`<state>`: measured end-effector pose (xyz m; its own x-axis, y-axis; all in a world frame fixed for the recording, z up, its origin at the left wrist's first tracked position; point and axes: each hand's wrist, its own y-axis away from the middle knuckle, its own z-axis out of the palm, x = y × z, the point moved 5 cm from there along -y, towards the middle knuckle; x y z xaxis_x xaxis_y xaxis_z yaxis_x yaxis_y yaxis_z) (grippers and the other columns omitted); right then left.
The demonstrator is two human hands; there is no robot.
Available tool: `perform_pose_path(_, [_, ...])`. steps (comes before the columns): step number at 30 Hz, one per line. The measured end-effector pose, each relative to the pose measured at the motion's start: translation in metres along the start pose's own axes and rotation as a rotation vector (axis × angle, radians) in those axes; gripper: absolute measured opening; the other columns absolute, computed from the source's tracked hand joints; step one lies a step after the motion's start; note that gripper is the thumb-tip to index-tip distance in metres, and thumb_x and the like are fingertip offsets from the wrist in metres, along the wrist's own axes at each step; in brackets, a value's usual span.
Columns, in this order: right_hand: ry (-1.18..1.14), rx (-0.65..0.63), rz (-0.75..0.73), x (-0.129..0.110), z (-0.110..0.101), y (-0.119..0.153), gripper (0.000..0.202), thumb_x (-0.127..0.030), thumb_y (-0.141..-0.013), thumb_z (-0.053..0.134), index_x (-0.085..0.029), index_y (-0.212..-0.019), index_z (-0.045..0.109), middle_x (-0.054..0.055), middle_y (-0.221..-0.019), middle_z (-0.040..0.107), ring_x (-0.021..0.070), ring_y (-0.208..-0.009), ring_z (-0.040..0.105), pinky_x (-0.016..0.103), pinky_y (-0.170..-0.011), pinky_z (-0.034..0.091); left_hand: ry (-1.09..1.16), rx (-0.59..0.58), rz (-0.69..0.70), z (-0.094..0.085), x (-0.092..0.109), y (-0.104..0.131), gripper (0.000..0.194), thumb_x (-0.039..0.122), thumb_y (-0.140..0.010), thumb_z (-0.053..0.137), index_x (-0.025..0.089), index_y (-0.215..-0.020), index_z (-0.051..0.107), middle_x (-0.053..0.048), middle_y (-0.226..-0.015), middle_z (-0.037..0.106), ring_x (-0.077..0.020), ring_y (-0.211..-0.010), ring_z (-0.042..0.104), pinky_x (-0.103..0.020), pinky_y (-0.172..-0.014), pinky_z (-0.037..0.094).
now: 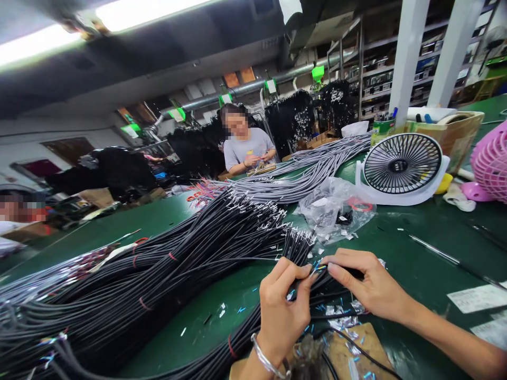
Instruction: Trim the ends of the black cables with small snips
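My left hand (287,298), with a bangle at the wrist, is closed, thumb and forefinger pinching thin wires. Those thin blue and yellow wires (318,267) show in the small gap between my two hands. From the right, my right hand (366,279) pinches the black cable end that the wires come from; its fingers hide most of the grip. Just behind my fingers lies a bundle of black cables (295,248) with pale stripped ends. Below my hands, blue wire scraps and foil bits are scattered over a brown board (366,343).
A large bundle of black cables (170,258) runs across the left of the green table (214,309), grey cables (285,184) behind it. A plastic bag (332,206), a white fan (400,169) and a pink fan (491,163) stand beyond. A pen-like rod (439,253) lies right. Another person (249,140) works opposite.
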<state>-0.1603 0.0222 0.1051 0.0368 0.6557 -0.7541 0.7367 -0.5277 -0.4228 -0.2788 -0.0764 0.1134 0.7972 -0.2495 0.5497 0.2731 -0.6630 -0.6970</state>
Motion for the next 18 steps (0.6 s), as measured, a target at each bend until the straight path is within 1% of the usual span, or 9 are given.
perform_pose_path(4, [-0.026,0.019,0.003,0.0,0.0,0.0,0.029,-0.033,-0.089,0.047,-0.017,-0.09,0.071,0.003,-0.067,0.06,0.0129,-0.062,0.054,0.024,-0.056,0.043,-0.021,0.006,0.008,0.0,0.001,0.001,0.009,0.009,-0.077,0.058,0.016,-0.072,0.06,0.0,-0.063,0.052,-0.0111,-0.057,0.048,-0.022,-0.053,0.038])
perform_pose_path(7, [-0.058,0.011,0.034,0.002,0.001,0.0,0.028,-0.033,-0.089,0.047,-0.018,-0.089,0.071,0.003,-0.07,0.063,0.0136,-0.065,0.056,0.024,-0.059,0.044,-0.033,0.006,0.014,0.0,0.001,0.001,0.009,0.009,-0.077,0.057,0.016,-0.073,0.06,0.0,-0.064,0.053,-0.011,-0.058,0.049,-0.021,-0.054,0.038])
perform_pose_path(10, [-0.054,0.021,0.063,0.005,0.002,0.001,0.028,-0.034,-0.089,0.048,-0.019,-0.091,0.071,0.002,-0.071,0.062,0.014,-0.067,0.056,0.025,-0.059,0.043,-0.033,-0.018,-0.024,0.002,0.0,0.0,0.008,0.01,-0.078,0.057,0.016,-0.074,0.06,0.0,-0.066,0.055,-0.011,-0.06,0.051,-0.021,-0.054,0.039])
perform_pose_path(13, [-0.041,0.059,0.091,0.008,0.001,0.002,0.028,-0.035,-0.088,0.048,-0.018,-0.096,0.07,0.001,-0.067,0.059,0.0129,-0.062,0.053,0.025,-0.056,0.04,0.029,-0.048,-0.146,0.004,-0.006,-0.001,0.002,0.016,-0.078,0.06,0.017,-0.079,0.061,-0.001,-0.07,0.06,-0.0112,-0.061,0.055,-0.021,-0.055,0.043])
perform_pose_path(15, [-0.042,0.084,0.1,0.009,0.0,0.003,0.027,-0.034,-0.088,0.049,-0.018,-0.097,0.069,0.001,-0.068,0.059,0.0124,-0.062,0.053,0.025,-0.057,0.04,0.11,-0.056,-0.252,0.006,-0.011,0.0,0.003,0.02,-0.077,0.062,0.016,-0.078,0.062,-0.001,-0.069,0.063,-0.011,-0.059,0.057,-0.02,-0.055,0.046])
perform_pose_path(18, [-0.037,0.102,0.107,0.01,0.0,0.004,0.026,-0.033,-0.088,0.05,-0.018,-0.097,0.069,0.002,-0.073,0.061,0.0128,-0.066,0.056,0.025,-0.061,0.042,0.228,-0.106,-0.39,0.009,-0.017,0.002,0.011,0.025,-0.079,0.06,0.015,-0.075,0.062,0.001,-0.057,0.061,-0.0097,-0.049,0.056,-0.019,-0.05,0.045])
